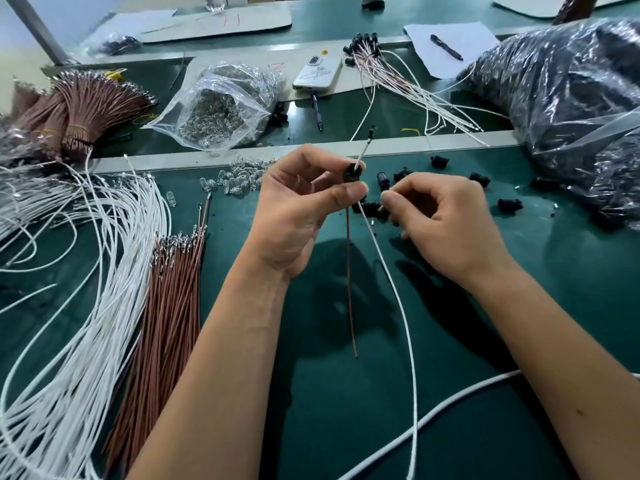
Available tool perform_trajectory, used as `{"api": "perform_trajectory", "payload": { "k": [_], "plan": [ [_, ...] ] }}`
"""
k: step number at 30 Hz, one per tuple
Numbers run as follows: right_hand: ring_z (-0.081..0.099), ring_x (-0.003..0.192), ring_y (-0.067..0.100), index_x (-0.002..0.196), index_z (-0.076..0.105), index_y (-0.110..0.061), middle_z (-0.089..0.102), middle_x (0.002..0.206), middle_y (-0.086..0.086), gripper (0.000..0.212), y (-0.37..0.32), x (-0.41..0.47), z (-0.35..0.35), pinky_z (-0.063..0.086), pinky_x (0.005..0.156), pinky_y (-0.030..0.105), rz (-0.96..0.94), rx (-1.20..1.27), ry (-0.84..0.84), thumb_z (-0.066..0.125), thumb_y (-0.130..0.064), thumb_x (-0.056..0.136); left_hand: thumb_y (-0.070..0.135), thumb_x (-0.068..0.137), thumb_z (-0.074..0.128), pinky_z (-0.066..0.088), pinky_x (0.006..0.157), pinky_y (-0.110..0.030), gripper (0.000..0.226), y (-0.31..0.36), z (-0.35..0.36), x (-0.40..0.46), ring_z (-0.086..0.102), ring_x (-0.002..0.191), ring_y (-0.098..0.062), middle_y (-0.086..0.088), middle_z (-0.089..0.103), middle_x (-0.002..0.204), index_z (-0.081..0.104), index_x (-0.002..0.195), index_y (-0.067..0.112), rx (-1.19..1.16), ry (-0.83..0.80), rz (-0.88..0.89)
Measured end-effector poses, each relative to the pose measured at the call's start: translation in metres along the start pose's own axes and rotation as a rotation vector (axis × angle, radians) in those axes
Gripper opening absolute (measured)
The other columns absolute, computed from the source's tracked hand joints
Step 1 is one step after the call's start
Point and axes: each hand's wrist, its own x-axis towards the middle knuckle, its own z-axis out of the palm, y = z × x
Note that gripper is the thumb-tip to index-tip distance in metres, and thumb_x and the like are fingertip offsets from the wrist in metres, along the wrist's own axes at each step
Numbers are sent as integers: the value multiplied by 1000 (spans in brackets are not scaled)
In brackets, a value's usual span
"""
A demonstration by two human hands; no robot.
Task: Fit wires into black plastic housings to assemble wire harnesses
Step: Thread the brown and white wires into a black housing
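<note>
Left hand [294, 209] raised over green worktop [346, 393], thumb and fingers [346, 195] pinching black housing [353, 173]. White wire [398, 299] runs through housing, tip sticking out above fingers; red wire [349, 271] hangs straight below them. Right hand [446, 223] just beside, fingers curled, apparently pinching white wire under housing, though contact is hard to see. Loose black housings [479, 179] lie beyond right fingers. White wire bundle [86, 271] and brown wire bundle [166, 306] lie well left of left fingers.
</note>
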Motion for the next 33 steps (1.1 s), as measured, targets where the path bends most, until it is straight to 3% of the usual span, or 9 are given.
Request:
{"api": "perform_trajectory", "payload": {
  "k": [2,6,13,17,23,33],
  "plan": [
    [63,60,26,92,75,-13,70,72,1,12,-4,-2,2,53,59,42,-74,140,-22,71,-22,98,-17,68,69,52,77,-21,36,-1,1,0,68,81,-12,-3,73,82,73,70,19,4,-2,3],
    [63,60,23,96,75,-15,66,72,-16,7,-12,-5,12,46,56,25,-157,171,-36,76,-22,95,-19,68,68,53,75,-24,35,-2,1,0,69,80,-14,-5,73,82,72,72,16,-11,-14,-5],
    [61,60,20,91,74,-20,66,74,-14,17,-11,-5,14,46,59,27,-156,183,36,76,-37,94,-19,69,67,55,73,-24,35,-5,4,0,71,79,-15,-7,75,83,72,73,16,-17,-61,-30],
    [58,58,18,88,75,-20,62,70,-10,13,-11,-5,14,44,59,25,-169,199,23,77,-32,93,-19,71,66,56,74,-26,34,-6,7,0,70,78,-16,-7,74,83,71,72,15,-6,-61,-40],
    [62,64,19,90,79,-7,62,74,-11,6,-6,-3,13,48,64,27,-192,123,-25,80,-12,91,-17,73,65,56,75,-25,33,-3,7,-3,71,81,-14,-7,74,83,71,74,15,-34,-51,-45],
    [63,69,13,85,79,-10,69,78,-5,5,-5,-4,15,48,69,21,-214,26,-53,82,-7,87,-18,73,63,54,72,-21,40,5,8,-3,70,79,-11,-4,74,82,74,71,21,-72,-83,-15]
  ]
}}
